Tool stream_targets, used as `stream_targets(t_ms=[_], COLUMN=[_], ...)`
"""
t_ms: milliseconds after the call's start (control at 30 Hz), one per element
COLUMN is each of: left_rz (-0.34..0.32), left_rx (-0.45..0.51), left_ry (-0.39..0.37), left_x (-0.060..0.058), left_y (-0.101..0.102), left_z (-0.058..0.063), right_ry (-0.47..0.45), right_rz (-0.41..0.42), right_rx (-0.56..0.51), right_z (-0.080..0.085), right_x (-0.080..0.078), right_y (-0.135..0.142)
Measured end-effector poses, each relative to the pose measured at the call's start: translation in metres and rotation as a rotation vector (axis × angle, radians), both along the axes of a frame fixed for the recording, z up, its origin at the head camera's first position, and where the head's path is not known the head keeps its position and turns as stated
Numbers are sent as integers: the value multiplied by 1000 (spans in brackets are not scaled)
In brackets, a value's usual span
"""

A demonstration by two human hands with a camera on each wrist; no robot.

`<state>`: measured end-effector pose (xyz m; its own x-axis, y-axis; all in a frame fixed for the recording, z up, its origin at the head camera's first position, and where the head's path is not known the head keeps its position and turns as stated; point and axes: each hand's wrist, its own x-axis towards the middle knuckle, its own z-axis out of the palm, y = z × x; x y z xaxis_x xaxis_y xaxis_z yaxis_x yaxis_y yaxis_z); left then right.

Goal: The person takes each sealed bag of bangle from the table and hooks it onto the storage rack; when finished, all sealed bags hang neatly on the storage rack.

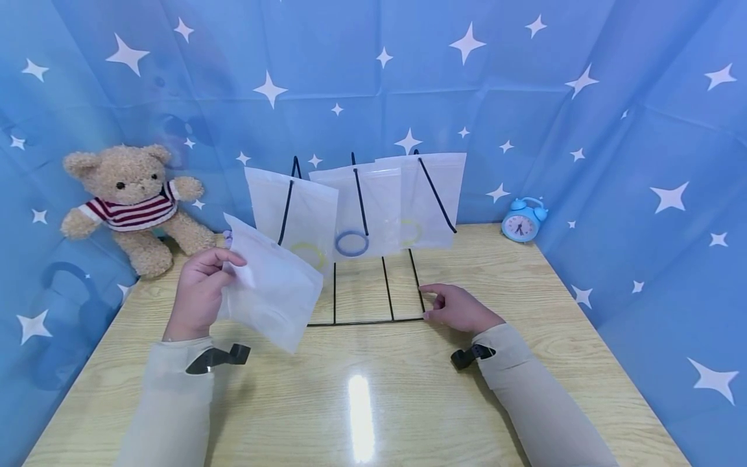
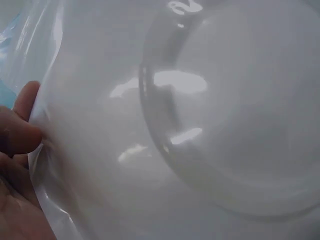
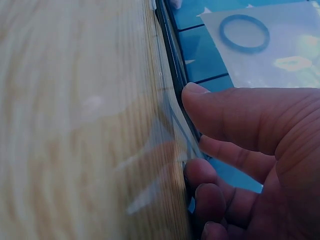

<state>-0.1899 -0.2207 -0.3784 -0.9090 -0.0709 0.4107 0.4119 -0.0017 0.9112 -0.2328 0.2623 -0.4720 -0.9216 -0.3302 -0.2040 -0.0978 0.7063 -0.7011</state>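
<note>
My left hand (image 1: 197, 292) pinches a frosted plastic bag (image 1: 271, 285) by its left edge, holding it tilted above the table. A pale round outline shows through that bag (image 2: 100, 165) in the left wrist view. At the front right corner of a black wire rack (image 1: 362, 323), my right hand (image 1: 458, 308) grips the wire between thumb and fingers. Three similar bags stand in the rack. The left bag (image 1: 297, 207) has a yellow ring, the middle bag (image 1: 376, 201) a blue ring (image 1: 351, 243), and the right bag (image 1: 449, 181) a yellow ring (image 1: 411, 231).
A teddy bear (image 1: 131, 194) in a striped shirt sits at the back left of the wooden table (image 1: 292, 415). At the back right stands a small blue alarm clock (image 1: 521, 224). Blue cloth (image 1: 350, 52) with white stars hangs behind and at both sides.
</note>
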Motion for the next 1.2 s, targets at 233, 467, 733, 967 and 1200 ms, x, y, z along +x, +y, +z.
stream_targets(t_ms=[233, 467, 733, 967, 1200], left_rz=[-27, -28, -20, -44, -175], left_rx=[-22, -58, -85, -81, -53], left_ry=[1, -27, -39, -89, -11], left_x=[4, 5, 2, 0, -2], left_y=[2, 3, 4, 4, 7], left_z=[3, 4, 2, 3, -4], right_ry=[-5, -8, -3, -1, 1], right_rz=[-5, -7, -7, -11, -11], right_rx=[2, 2, 5, 13, 11], right_z=[1, 0, 2, 2, -1], right_x=[0, 0, 1, 1, 1], right_y=[0, 0, -1, -1, 0])
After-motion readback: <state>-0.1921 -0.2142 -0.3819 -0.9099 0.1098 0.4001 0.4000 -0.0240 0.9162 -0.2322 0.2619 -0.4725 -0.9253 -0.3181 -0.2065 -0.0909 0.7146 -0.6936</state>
